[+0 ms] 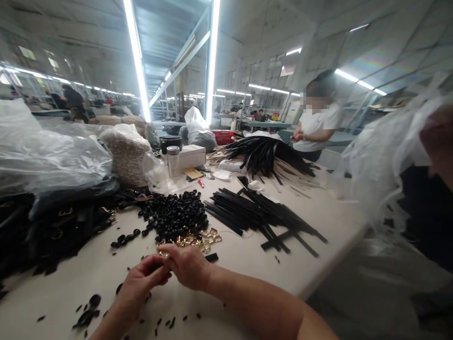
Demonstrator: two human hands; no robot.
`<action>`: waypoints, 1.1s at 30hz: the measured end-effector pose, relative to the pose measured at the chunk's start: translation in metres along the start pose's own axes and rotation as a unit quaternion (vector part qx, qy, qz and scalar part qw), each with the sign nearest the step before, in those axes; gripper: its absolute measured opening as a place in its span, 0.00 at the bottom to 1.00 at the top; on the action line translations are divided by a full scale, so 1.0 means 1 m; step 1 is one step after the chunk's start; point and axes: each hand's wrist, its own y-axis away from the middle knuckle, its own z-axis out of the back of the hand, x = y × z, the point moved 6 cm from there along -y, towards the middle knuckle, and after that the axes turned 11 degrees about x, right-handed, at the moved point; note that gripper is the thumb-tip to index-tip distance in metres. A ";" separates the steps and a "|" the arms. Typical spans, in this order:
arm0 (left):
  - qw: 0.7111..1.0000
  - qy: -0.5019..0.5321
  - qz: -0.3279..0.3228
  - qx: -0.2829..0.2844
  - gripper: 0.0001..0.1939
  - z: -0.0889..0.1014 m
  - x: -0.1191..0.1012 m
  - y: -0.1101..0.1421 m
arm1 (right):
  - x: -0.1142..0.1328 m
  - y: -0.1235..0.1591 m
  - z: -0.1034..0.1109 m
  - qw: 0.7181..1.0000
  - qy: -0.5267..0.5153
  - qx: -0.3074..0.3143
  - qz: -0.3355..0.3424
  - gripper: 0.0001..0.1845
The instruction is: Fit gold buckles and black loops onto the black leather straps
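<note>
My left hand [147, 277] and my right hand [189, 268] meet over the near part of the table, fingers pinched together. A gold metal buckle [163, 253] shows at my right fingertips. Dark material shows between my left fingers, mostly hidden, perhaps a black strap. Beyond my right wrist a short black strap end [212, 257] sticks out; whether it joins what I hold, I cannot tell. Just past my hands lie loose gold buckles [208, 240] and a heap of small black loops [177, 212].
Flat black straps [237, 208] lie right of the loops, with a larger strap bundle [269, 153] behind. Black scraps [172, 323] dot the near table [198, 295]. Plastic bags [53, 156] and black goods fill the left. A person in white [318, 123] stands across the table.
</note>
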 end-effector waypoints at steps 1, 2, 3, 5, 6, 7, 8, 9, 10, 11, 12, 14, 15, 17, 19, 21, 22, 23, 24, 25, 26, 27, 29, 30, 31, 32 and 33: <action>1.000 -0.006 -0.006 0.002 0.17 -0.002 -0.002 0.000 | 0.000 0.000 0.000 1.000 -0.002 0.000 0.000 0.19; 1.000 -0.013 -0.012 0.001 0.17 -0.003 -0.006 0.001 | 0.000 0.000 0.000 1.000 -0.006 -0.003 -0.002 0.19; 1.000 -0.021 -0.018 -0.001 0.17 -0.003 -0.011 0.003 | -0.001 0.000 0.000 1.000 -0.010 -0.008 -0.002 0.19; 0.999 -0.034 -0.027 -0.011 0.17 -0.002 -0.021 0.010 | -0.002 0.000 0.002 1.000 -0.019 -0.011 0.010 0.18; 0.999 -0.035 -0.029 -0.017 0.17 -0.002 -0.026 0.013 | -0.002 0.000 0.001 1.000 -0.021 -0.004 0.021 0.18; 0.999 -0.032 -0.032 -0.022 0.17 -0.001 -0.030 0.016 | -0.002 -0.001 0.000 0.999 -0.020 0.005 0.035 0.17; 0.999 -0.028 -0.033 -0.023 0.18 -0.001 -0.033 0.018 | -0.003 -0.002 -0.001 0.999 -0.017 0.017 0.043 0.16; 0.999 -0.026 -0.035 -0.024 0.18 -0.001 -0.035 0.019 | -0.004 -0.003 -0.002 0.999 -0.013 0.025 0.045 0.15; 0.999 -0.026 -0.035 -0.022 0.18 -0.001 -0.036 0.019 | -0.006 -0.004 -0.002 0.999 -0.010 0.029 0.042 0.15; 0.999 -0.025 -0.034 -0.018 0.18 -0.001 -0.037 0.019 | -0.007 -0.005 -0.003 0.999 -0.007 0.035 0.036 0.15; 0.999 -0.026 -0.034 -0.016 0.18 -0.001 -0.038 0.019 | -0.008 -0.006 -0.002 0.999 -0.003 0.039 0.029 0.15; 0.999 -0.029 -0.036 -0.010 0.18 -0.001 -0.039 0.019 | -0.008 -0.007 -0.001 0.999 0.007 0.049 0.014 0.14; 0.999 -0.031 -0.038 -0.008 0.18 -0.001 -0.040 0.020 | -0.007 -0.007 0.000 0.998 0.013 0.054 0.009 0.14; 0.998 -0.035 -0.042 -0.002 0.18 -0.002 -0.041 0.020 | -0.005 -0.006 0.003 0.998 0.022 0.065 0.003 0.14; 0.998 -0.037 -0.047 0.003 0.17 -0.002 -0.041 0.020 | -0.003 -0.006 0.004 0.997 0.013 0.077 0.008 0.14; 0.998 -0.037 -0.051 0.005 0.16 -0.002 -0.041 0.020 | -0.002 -0.006 0.003 0.995 -0.017 0.097 0.018 0.12; 0.998 -0.039 -0.052 0.005 0.16 -0.002 -0.040 0.020 | -0.002 -0.006 0.003 0.993 -0.034 0.109 0.023 0.11; 0.998 -0.041 -0.052 0.006 0.16 -0.002 -0.040 0.019 | -0.003 -0.007 0.002 0.991 -0.051 0.121 0.028 0.10; 0.998 -0.044 -0.052 0.007 0.16 -0.002 -0.040 0.019 | -0.003 -0.007 0.002 0.989 -0.064 0.133 0.032 0.10; 0.998 -0.047 -0.052 0.008 0.16 -0.002 -0.040 0.019 | -0.003 -0.007 0.002 0.987 -0.071 0.143 0.033 0.09; 0.997 -0.050 -0.052 0.010 0.16 -0.003 -0.040 0.019 | -0.003 -0.007 0.003 0.985 -0.075 0.153 0.033 0.09; 0.997 -0.052 -0.052 0.011 0.16 -0.004 -0.040 0.019 | -0.004 -0.007 0.003 0.982 -0.079 0.166 0.031 0.10; 0.997 -0.057 -0.053 0.011 0.16 -0.006 -0.040 0.018 | -0.005 -0.006 0.005 0.976 -0.091 0.199 0.013 0.12; 0.997 -0.060 -0.053 0.011 0.16 -0.007 -0.040 0.018 | -0.006 -0.005 0.005 0.972 -0.099 0.215 -0.001 0.13; 0.997 -0.062 -0.054 0.012 0.16 -0.007 -0.041 0.017 | -0.006 -0.004 0.005 0.967 -0.111 0.229 -0.015 0.14; 0.996 -0.065 -0.053 0.013 0.16 -0.007 -0.041 0.017 | -0.007 -0.003 0.005 0.962 -0.124 0.240 -0.025 0.14; 0.996 -0.067 -0.053 0.013 0.17 -0.007 -0.041 0.017 | -0.007 -0.003 0.005 0.958 -0.139 0.248 -0.032 0.14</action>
